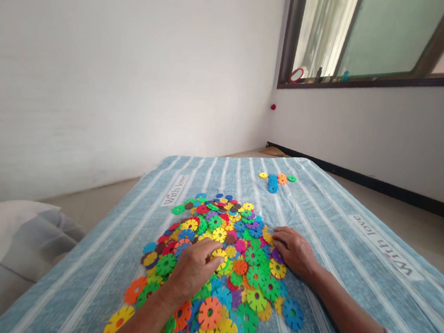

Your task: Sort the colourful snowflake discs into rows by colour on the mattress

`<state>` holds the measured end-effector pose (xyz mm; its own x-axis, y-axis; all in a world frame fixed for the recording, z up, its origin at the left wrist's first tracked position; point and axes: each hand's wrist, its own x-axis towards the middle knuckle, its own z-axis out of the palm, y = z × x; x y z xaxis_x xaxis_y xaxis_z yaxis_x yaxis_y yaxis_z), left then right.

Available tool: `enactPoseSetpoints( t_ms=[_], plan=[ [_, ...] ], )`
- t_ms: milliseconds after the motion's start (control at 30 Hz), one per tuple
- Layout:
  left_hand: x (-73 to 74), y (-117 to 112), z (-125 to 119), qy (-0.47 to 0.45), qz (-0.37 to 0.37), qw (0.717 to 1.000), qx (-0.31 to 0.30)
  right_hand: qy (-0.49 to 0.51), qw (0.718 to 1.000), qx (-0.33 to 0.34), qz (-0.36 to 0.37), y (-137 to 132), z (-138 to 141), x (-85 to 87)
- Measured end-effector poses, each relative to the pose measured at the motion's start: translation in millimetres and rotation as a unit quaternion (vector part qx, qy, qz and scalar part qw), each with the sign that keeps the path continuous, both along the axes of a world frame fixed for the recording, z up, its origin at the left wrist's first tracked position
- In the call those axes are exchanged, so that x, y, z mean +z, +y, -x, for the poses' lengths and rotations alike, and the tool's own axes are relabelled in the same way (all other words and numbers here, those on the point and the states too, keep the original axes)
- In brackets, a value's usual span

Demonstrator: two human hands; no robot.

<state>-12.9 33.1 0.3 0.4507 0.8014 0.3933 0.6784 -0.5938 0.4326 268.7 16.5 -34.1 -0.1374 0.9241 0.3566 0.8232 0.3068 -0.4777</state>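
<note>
A heap of colourful notched plastic discs (pixel 240 267), slotted round the rim with a hole in the middle, spreads over the near half of the bed. My left hand (pixel 196 266) is above the heap's middle, thumb and forefinger closed on a yellow notched disc (pixel 219 258). At the heap's right edge lies my right hand (pixel 294 249), palm down with its fingers stretched over the discs. A purple disc (pixel 277 255) and another yellow disc (pixel 277 268) show beside its fingers. Nothing is seen in that hand.
Farther back on the striped blue sheet (pixel 221 179) lie several blue discs (pixel 273 184) grouped together, with yellow, orange and green discs (pixel 291 178) around them. Pale fabric (pixel 12 252) is bunched at the left. White walls and a window (pixel 388 41) stand beyond.
</note>
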Motion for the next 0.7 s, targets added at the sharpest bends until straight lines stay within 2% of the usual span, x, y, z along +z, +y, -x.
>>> enactPoseSetpoints(
  t_ms=[333,700],
  plan=[
    [1.8,1.5,0.8,-0.032,-0.020,0.999,0.007,0.006,1.000,0.003,-0.007,0.9,-1.7,-4.1],
    [7.8,6.1,3.3,-0.150,0.048,0.984,0.085,0.012,1.000,-0.003,-0.004,1.6,-2.2,-6.3]
  ],
)
